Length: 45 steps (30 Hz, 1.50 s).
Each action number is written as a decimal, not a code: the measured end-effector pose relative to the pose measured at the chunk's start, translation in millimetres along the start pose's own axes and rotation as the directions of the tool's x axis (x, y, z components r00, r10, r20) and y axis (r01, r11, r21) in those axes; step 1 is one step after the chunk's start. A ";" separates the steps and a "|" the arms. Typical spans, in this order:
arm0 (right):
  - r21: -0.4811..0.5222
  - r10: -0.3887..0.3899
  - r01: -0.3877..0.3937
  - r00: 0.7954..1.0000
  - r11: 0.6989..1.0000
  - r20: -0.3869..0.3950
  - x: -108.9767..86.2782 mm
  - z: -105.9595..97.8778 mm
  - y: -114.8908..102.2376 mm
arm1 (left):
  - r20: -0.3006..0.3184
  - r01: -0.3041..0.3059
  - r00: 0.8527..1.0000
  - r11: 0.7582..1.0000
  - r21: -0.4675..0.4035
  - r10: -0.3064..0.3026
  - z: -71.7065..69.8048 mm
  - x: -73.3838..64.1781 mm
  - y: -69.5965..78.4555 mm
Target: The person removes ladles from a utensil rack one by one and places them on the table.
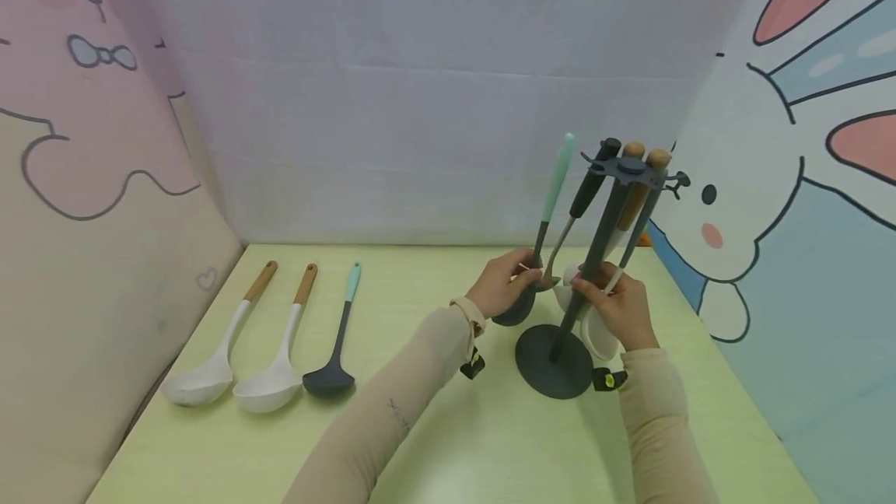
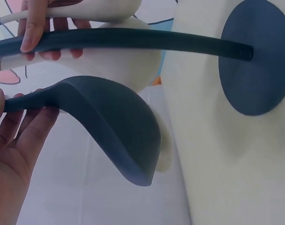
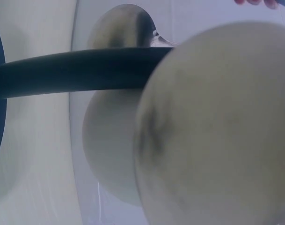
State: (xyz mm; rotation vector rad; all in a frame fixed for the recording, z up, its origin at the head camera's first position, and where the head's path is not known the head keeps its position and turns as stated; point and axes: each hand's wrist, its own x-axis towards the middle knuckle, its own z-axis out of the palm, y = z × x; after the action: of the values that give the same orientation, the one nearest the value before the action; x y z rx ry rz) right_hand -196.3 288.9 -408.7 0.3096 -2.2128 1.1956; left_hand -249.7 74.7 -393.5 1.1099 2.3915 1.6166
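Observation:
My left hand (image 1: 500, 284) grips the dark ladle (image 2: 107, 112) low on its stem, just above the bowl. The ladle stands upright, its mint handle (image 1: 560, 177) rising beside the left end of the hook ring (image 1: 626, 169). With thumb and fingers, my right hand (image 1: 621, 311) holds the pole (image 1: 595, 247) of a dark utensil stand at mid-height. A metal ladle with a black handle (image 1: 588, 191) hangs at the back of the stand. White ladles (image 3: 217, 126) with wooden handles hang there too, partly hidden by the pole and my right hand.
At the left of the table lie two white ladles (image 1: 203, 381) (image 1: 269, 387) with wooden handles and a dark ladle (image 1: 329, 378) with a mint handle. The stand's round base (image 1: 553, 364) sits on the table's right half. Fabric walls (image 1: 420, 138) enclose the back and sides.

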 end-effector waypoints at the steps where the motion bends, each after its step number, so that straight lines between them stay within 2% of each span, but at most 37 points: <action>1: -0.006 -0.002 0.002 1.000 1.000 0.001 0.2 -0.3 -0.1 | -0.002 0.005 1.000 1.000 0.001 -0.005 -3.0 -1.2 -0.3; 8: -0.025 0.018 -0.018 1.000 1.000 -0.001 1.0 -1.1 -3.7 | -0.040 0.041 0.998 0.998 0.039 -0.039 -28.3 -9.4 -5.4; 12: -0.022 0.043 -0.043 0.999 0.999 0.001 -0.6 -1.1 -4.7 | -0.065 0.105 0.993 0.992 0.075 -0.101 -47.1 -15.6 -9.1; 17: -0.027 0.051 -0.051 0.999 0.998 0.000 -1.7 -1.4 -5.0 | -0.111 0.223 0.971 0.969 0.109 -0.211 -71.2 -25.8 -20.5; 20: -0.027 0.054 -0.054 0.999 0.998 -0.007 -1.7 -1.3 -4.5 | -0.143 0.311 0.945 0.944 0.112 -0.294 -83.5 -32.1 -32.8; 25: -0.030 0.053 -0.053 0.999 0.998 -0.007 -1.9 -1.3 -4.4 | -0.154 0.448 0.889 0.889 0.094 -0.431 -99.1 -43.6 -57.1; 31: -0.021 0.048 -0.048 0.999 0.999 -0.009 -2.0 -0.4 -3.9 | -0.094 0.564 0.826 0.820 0.101 -0.556 -112.2 -61.5 -85.9; 35: -0.013 0.040 -0.040 0.999 0.999 -0.013 -2.6 0.3 -3.3 | -0.055 0.640 0.768 0.760 0.118 -0.638 -115.6 -76.1 -101.1; 38: -0.007 0.030 -0.031 0.999 1.000 -0.012 -2.5 0.5 -3.8 | -0.053 0.683 0.729 0.720 0.121 -0.682 -115.7 -87.8 -111.9; 41: -0.012 0.032 -0.032 0.999 0.999 -0.014 -2.5 0.5 -3.9 | -0.048 0.714 0.699 0.691 0.115 -0.714 -114.5 -99.0 -121.4; 43: -0.013 0.044 -0.044 0.999 0.999 -0.017 -2.6 0.7 -4.3 | -0.033 0.728 0.683 0.675 0.120 -0.730 -114.0 -105.6 -127.3; 45: -0.010 0.059 -0.059 0.998 0.998 -0.019 -2.8 0.9 -4.1 | -0.024 0.730 0.674 0.661 0.174 -0.739 -113.8 -111.3 -132.6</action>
State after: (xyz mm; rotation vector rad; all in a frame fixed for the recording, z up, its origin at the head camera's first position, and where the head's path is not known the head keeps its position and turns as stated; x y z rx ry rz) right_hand -192.5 285.6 -408.0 0.2292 -2.2254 1.2133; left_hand -284.3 -105.9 -489.0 0.0826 2.4663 1.0835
